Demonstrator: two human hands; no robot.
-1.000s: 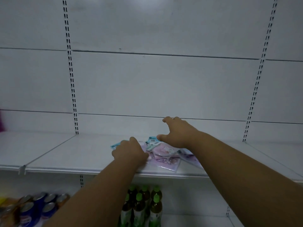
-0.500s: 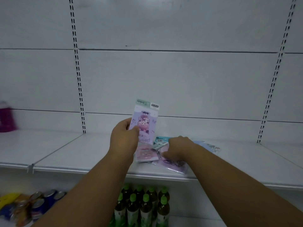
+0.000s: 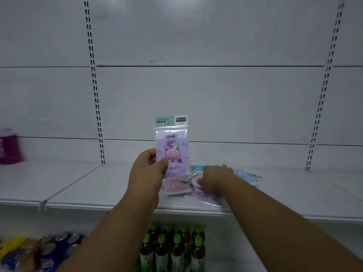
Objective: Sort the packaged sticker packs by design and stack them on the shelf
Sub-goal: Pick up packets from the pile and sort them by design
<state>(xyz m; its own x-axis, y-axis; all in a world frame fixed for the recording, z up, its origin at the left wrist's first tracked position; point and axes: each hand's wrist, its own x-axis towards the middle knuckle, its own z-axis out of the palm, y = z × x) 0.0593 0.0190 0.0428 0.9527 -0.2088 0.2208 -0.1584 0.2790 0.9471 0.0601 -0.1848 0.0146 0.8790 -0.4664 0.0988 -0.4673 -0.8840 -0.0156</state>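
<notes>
A person's left hand pinches a lilac, clear-sleeved sticker pack with a mint card header by its lower left corner, holding it upright above the white metal shelf, its cartoon face toward the holder. The right hand lies palm-down, fingers curled, on the loose pile of pink, lilac and pale-blue sticker packs spread on the same shelf; whether it grips one cannot be told. To do this step well, the design on the raised pack should probably be read first, then matched against the pile, with lookalike lilac packs drawn out singly so the slippery sleeves do not slide toward the shelf's front lip. Green-capped tea bottles and blue drink cans stand on the tier below; a blurred magenta container sits far left.
</notes>
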